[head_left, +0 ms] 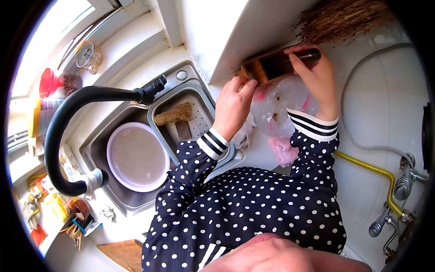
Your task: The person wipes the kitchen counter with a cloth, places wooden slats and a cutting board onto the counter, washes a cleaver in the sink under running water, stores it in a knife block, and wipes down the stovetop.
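Note:
My left hand (235,106) is closed, its fingertips pinching the near left end of a brown wooden box (259,71) with a dark open slot, which lies against the wall. My right hand (315,77) has its fingers wrapped around a dark, smooth handle (309,55) at the box's right end. What the handle belongs to is hidden. Just below the box lies a clear plastic bag (283,106) with pink marks and small dark bits. A pink cloth (284,152) sits under the bag, nearer my body.
To the left is a steel sink holding a white basin (136,156) of cloudy water and a drain tray (199,122) with a brown scrubber (173,114). A black faucet (68,109) arches over it. A straw broom (344,20), grey hose (346,99) and yellow pipe (371,167) are rightward.

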### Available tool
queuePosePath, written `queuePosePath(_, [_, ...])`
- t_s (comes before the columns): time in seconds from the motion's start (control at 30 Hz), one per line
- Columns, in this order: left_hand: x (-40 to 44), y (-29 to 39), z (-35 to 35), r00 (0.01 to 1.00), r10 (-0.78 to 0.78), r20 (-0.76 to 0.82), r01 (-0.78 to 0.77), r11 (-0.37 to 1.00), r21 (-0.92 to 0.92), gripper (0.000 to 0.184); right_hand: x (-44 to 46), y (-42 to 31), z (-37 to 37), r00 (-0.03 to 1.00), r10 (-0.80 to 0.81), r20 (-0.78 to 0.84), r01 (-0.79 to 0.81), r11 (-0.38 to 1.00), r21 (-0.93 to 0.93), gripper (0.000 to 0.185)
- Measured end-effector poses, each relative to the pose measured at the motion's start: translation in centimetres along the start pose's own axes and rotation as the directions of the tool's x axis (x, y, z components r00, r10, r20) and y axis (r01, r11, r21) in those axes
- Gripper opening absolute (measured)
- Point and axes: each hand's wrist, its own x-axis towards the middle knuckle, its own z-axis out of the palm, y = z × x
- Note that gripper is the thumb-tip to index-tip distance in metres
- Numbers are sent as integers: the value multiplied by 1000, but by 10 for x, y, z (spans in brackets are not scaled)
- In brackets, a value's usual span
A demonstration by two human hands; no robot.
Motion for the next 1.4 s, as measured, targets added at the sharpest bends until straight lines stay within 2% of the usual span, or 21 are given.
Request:
queuePosePath(0.13, [0, 2, -1, 1000, -9, 2, 9, 1000, 0, 19, 4, 8, -2, 1000, -23, 14, 23, 999, -25, 16])
queuePosePath(0.23, [-1, 4, -3, 999, -28, 20, 28, 1000, 10, 19, 11, 18, -2, 999, 43, -2, -43, 999, 7, 20])
queuePosePath(0.4, [-4, 4, -2, 999, -23, 39, 22, 999, 29, 24, 19, 19, -1, 998, 18, 64, -25, 993, 112, 27])
queuePosePath(0.53, [-9, 9, -6, 997, -19, 71, 17, 999, 32, 37, 20, 27, 0, 996, 34, 85, -48, 984, 172, 34])
queuePosePath(0.7, [-24, 21, -23, 992, -33, 118, 28, 998, 50, 49, 9, 26, -6, 999, 28, 24, -33, 960, 279, 38])
queuePosePath(0.93, [-55, 26, -48, 993, -71, 90, 67, 997, 47, 47, -5, 28, -14, 999, -26, 29, 16, 958, 287, 43])
queuePosePath(1.1, [-90, 37, -76, 987, -121, 108, 115, 992, 60, 44, -24, 17, -11, 995, -30, -98, 47, 983, 180, 49])
queuePosePath(1.23, [-143, 37, -101, 971, -227, 78, 226, 974, 13, 30, -56, 3, -1, 977, -51, -209, 56, 998, 21, 44])
queuePosePath(1.27, [-157, 38, -110, 960, -273, 66, 273, 962, 7, 20, -69, -5, 8, 982, -48, -184, 59, 997, 55, 40])
queuePosePath(1.33, [-192, 32, -125, 942, -335, 15, 335, 942, 16, 11, -97, -24, 29, 989, -53, -137, 71, 989, 129, 34])
queuePosePath(1.4, [-221, 33, -141, 892, -451, -18, 451, 892, 20, 11, -126, -27, 69, 995, -95, 36, 87, 980, 181, 18])
